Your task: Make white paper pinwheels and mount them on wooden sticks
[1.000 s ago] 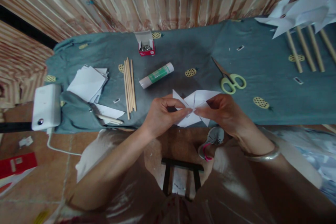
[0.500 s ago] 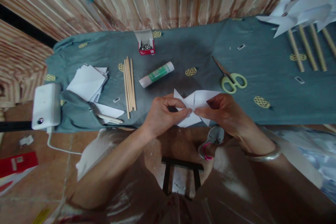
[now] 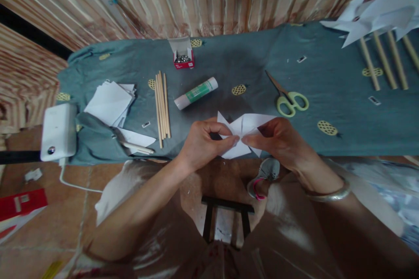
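Observation:
A white paper pinwheel (image 3: 252, 123), without a stick, is held between both hands at the table's near edge. My left hand (image 3: 207, 141) is closed on its left side, the thumb pressed near the centre. From the right, my right hand (image 3: 278, 139) pinches the paper, its thumb also close to the middle. Some fingers are hidden behind the paper. Beyond the hands lies a green and white glue stick (image 3: 197, 93). A pair of scissors (image 3: 288, 98) with pale green handles rests partly open, past my right hand.
On the cloth-covered table (image 3: 222, 63) are several wooden sticks (image 3: 162, 107), an open red box (image 3: 183, 62) of small metal pieces, and a paper stack (image 3: 109, 101). A white device (image 3: 58, 130) with a cable sits at left. Finished pinwheels (image 3: 376, 15) lie far right.
Both hands keep the same grip on the paper pinwheel. The view has shifted very slightly; nothing else has visibly moved.

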A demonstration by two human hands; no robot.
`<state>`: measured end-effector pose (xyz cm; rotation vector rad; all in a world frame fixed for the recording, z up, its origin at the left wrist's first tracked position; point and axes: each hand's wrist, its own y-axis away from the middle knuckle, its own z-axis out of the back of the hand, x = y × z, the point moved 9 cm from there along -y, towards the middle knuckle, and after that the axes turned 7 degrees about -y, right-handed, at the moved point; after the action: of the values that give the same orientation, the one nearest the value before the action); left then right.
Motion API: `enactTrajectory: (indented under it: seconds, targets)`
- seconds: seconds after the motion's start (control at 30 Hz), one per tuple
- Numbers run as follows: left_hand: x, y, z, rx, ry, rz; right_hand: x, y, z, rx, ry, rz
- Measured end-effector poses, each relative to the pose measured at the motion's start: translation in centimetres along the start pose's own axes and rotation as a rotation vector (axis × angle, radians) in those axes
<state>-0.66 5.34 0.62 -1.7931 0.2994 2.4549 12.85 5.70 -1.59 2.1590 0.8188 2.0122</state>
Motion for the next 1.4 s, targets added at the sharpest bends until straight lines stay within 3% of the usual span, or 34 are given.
enactTrajectory:
  seconds: [0.53, 1.17, 1.4]
  targets:
    - [0.18, -0.03, -0.27, 0.024, 0.046, 0.008, -0.17, 0.17, -0.44, 0.060, 0.018, -0.033]
    - [-0.14, 0.11, -0.37, 0.056, -0.023, 0.006, 0.18, 0.41, -0.69, 0.058, 0.043, -0.018]
    - [-0.13, 0.16, -0.19, 0.014, -0.048, 0.003, -0.09, 0.21, -0.55, 0.015, 0.015, -0.044]
